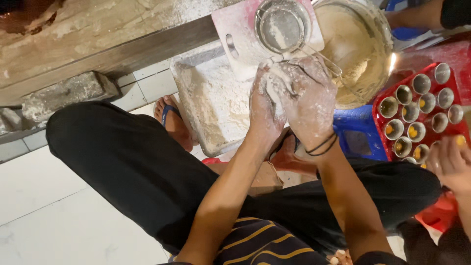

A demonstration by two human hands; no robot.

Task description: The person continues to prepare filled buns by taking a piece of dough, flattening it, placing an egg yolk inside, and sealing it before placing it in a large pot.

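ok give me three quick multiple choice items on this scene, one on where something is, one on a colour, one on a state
1. Where does the sieve sit?
A. on the pale cutting board
B. on the floor tiles
C. in the red tray

2. What colour is the tray that holds the small metal cups?
A. green
B. red
C. white

3. How do the person's left hand and right hand look?
A. clean and dry
B. in gloves
C. coated in flour and pressed together

Answers: 1 A, the sieve rests on the board beside the big bowl. 2 B, the tray's rim and walls are red. 3 C, white powder covers both hands, which meet above the flour-filled baking tin.
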